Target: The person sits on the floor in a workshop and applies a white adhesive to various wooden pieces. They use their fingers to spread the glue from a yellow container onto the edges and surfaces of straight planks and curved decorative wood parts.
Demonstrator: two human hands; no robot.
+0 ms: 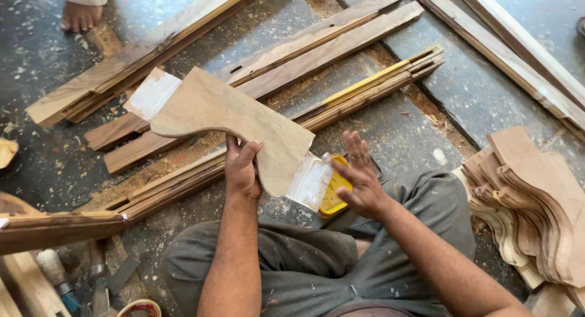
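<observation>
My left hand (pixel 242 168) grips the lower edge of a curved, flat wooden bracket piece (pixel 231 119) and holds it up over the floor. Both ends of the piece carry a white coating (pixel 152 93); the near coated end (pixel 309 182) is next to my right hand. My right hand (pixel 361 177) is beside that end with fingers spread and holds nothing. Under it sits a small open tin with yellow contents (pixel 334 192), partly hidden by the wood and my hand.
A stack of similar curved wooden pieces (pixel 527 201) lies at my right. Long planks (pixel 317 46) and thin battens (pixel 378 85) lie across the dusty floor ahead. Another person's bare foot (pixel 80 14) stands at top left. Tools and a plank (pixel 55 228) lie at lower left.
</observation>
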